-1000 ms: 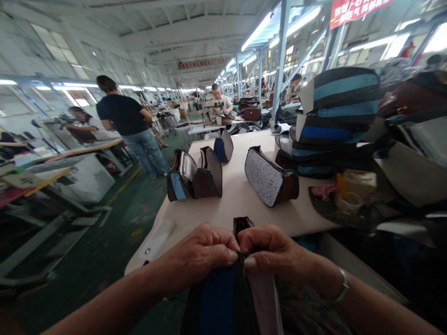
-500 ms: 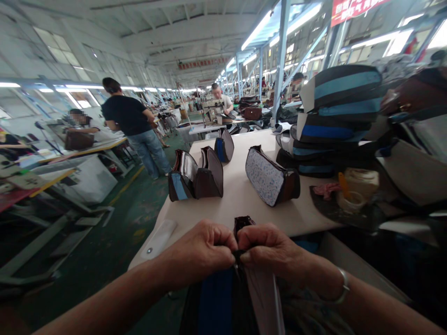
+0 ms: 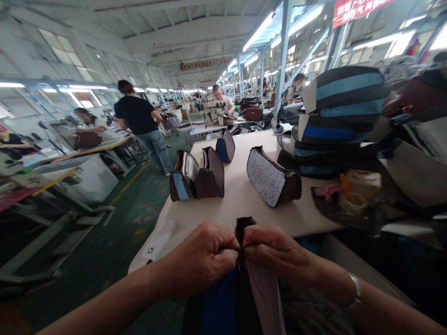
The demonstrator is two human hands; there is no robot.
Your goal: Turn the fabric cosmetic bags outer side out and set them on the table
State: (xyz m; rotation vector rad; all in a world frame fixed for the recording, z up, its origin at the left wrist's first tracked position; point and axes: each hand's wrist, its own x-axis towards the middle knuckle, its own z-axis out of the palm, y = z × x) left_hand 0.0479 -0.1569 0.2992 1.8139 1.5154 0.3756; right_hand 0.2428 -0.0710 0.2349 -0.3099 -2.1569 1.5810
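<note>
My left hand (image 3: pixel 199 256) and my right hand (image 3: pixel 275 251) are both closed, pinching the top edge of a dark bag with a blue panel (image 3: pixel 223 302) held upright at the near edge of the white table (image 3: pixel 223 209). A dark brown tab of the bag (image 3: pixel 242 225) sticks up between my thumbs. The fingertips of both hands nearly touch. A bracelet shows on my right wrist.
On the table stand several finished bags: a pair of brown ones (image 3: pixel 197 179), a blue and brown one (image 3: pixel 225 145), one with floral lining (image 3: pixel 270 177). A stack of striped bags (image 3: pixel 335 116) and tape rolls (image 3: pixel 356 193) fill the right. A person in black (image 3: pixel 143 123) walks in the left aisle.
My hands have tightened on the bag's top edge, the left thumb curling in. The person in black has walked farther away down the aisle.
</note>
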